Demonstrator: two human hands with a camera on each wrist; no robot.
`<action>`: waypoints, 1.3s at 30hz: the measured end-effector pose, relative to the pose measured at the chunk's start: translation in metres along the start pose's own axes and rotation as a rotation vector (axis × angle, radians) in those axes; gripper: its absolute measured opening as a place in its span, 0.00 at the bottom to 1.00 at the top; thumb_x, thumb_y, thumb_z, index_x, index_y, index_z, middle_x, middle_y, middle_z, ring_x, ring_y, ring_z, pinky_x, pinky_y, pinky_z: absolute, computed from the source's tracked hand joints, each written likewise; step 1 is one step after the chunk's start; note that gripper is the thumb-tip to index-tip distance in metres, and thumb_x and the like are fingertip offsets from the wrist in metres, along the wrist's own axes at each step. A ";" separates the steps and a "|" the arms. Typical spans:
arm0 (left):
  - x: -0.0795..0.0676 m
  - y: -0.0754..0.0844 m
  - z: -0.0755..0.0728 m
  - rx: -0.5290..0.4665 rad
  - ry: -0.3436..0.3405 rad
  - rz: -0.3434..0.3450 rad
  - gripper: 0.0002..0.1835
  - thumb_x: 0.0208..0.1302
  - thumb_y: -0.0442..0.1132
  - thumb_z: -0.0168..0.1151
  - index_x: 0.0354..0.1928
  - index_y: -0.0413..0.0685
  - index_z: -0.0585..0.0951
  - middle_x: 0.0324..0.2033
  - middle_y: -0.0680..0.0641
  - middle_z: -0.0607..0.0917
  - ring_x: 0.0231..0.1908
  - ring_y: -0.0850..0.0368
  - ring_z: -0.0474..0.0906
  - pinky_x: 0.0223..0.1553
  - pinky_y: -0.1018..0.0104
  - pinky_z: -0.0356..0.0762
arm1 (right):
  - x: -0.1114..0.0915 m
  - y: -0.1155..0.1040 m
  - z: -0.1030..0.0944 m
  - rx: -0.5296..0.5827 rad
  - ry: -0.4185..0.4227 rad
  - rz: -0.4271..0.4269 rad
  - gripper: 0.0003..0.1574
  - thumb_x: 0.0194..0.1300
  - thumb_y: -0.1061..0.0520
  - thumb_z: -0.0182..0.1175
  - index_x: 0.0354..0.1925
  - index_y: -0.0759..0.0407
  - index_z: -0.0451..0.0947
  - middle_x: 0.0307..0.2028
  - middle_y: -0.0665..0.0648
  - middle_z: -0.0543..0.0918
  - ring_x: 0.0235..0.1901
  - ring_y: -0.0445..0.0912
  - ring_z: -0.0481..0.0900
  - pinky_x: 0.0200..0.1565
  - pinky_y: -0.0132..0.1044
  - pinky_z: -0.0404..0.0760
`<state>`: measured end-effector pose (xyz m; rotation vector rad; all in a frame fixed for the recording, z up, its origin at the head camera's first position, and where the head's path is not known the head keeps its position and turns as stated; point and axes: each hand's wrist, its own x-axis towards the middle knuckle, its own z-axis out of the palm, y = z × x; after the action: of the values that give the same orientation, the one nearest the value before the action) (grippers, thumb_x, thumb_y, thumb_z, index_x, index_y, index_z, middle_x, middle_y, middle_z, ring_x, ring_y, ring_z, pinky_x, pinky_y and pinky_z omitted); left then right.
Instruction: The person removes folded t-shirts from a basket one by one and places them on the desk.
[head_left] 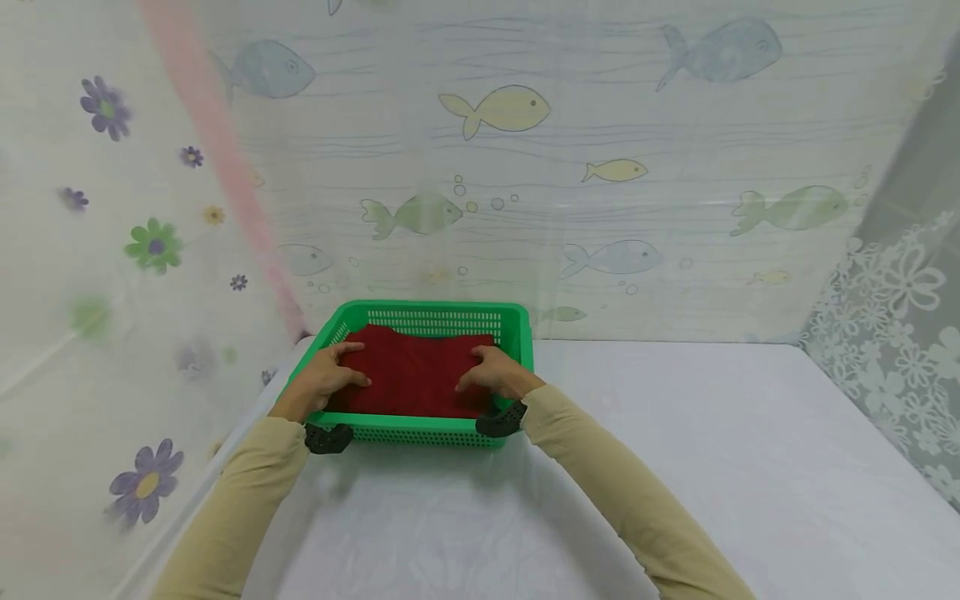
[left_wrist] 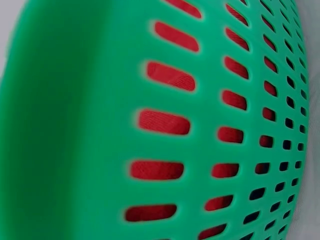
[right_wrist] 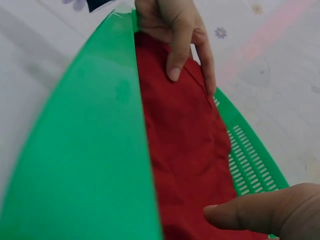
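Note:
A red cloth (head_left: 420, 375) lies spread inside a green plastic basket (head_left: 431, 423), its surface lightly wrinkled. At the cloth's left end, my left hand (head_left: 321, 379) rests with thumb and forefinger apart on the fabric. The right wrist view shows this left hand (right_wrist: 175, 30) too, its thumb on top of the cloth and a straight finger along the far edge. My right hand (head_left: 501, 372) touches the cloth's right end, thumb and forefinger spread. Close to the camera, the right thumb (right_wrist: 250, 212) lies straight over the red fabric. The left wrist view has red showing through the slots of the basket wall (left_wrist: 205, 120).
The basket stands on a white-covered table (head_left: 675, 442), near its back left. Behind it hangs a curtain (head_left: 495, 167) printed with fish, and a flowered sheet (head_left: 112, 333) hangs at the left. Dark wrist devices (head_left: 328, 438) overlap the basket's front rim.

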<state>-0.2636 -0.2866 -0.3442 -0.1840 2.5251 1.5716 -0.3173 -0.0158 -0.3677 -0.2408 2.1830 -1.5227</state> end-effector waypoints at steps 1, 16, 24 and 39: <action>0.000 0.000 0.000 -0.003 0.000 -0.002 0.40 0.61 0.26 0.61 0.74 0.39 0.55 0.65 0.30 0.61 0.57 0.38 0.67 0.45 0.57 0.76 | 0.000 0.000 0.000 -0.007 0.007 -0.002 0.50 0.55 0.67 0.67 0.72 0.67 0.55 0.67 0.64 0.61 0.61 0.56 0.64 0.60 0.49 0.68; 0.003 0.002 -0.002 -0.030 -0.013 0.028 0.40 0.63 0.27 0.60 0.75 0.41 0.54 0.68 0.31 0.57 0.61 0.38 0.60 0.49 0.56 0.72 | 0.000 -0.003 -0.002 0.113 0.022 -0.016 0.49 0.58 0.66 0.65 0.73 0.59 0.57 0.70 0.63 0.58 0.68 0.56 0.58 0.60 0.56 0.66; 0.002 0.005 -0.002 -0.074 -0.011 0.024 0.41 0.63 0.26 0.59 0.75 0.43 0.53 0.66 0.31 0.60 0.59 0.36 0.64 0.48 0.51 0.74 | -0.002 -0.005 -0.004 0.102 -0.007 -0.072 0.51 0.55 0.69 0.66 0.74 0.58 0.56 0.69 0.63 0.59 0.62 0.54 0.64 0.59 0.61 0.65; -0.003 0.012 -0.005 -0.091 -0.006 0.043 0.42 0.63 0.26 0.58 0.76 0.44 0.51 0.67 0.31 0.58 0.61 0.37 0.61 0.52 0.48 0.72 | 0.000 -0.009 -0.005 0.049 0.039 -0.123 0.56 0.50 0.75 0.67 0.74 0.56 0.58 0.60 0.65 0.69 0.48 0.52 0.72 0.39 0.40 0.77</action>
<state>-0.2637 -0.2863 -0.3310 -0.1360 2.4711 1.7017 -0.3209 -0.0151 -0.3584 -0.3376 2.1939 -1.6585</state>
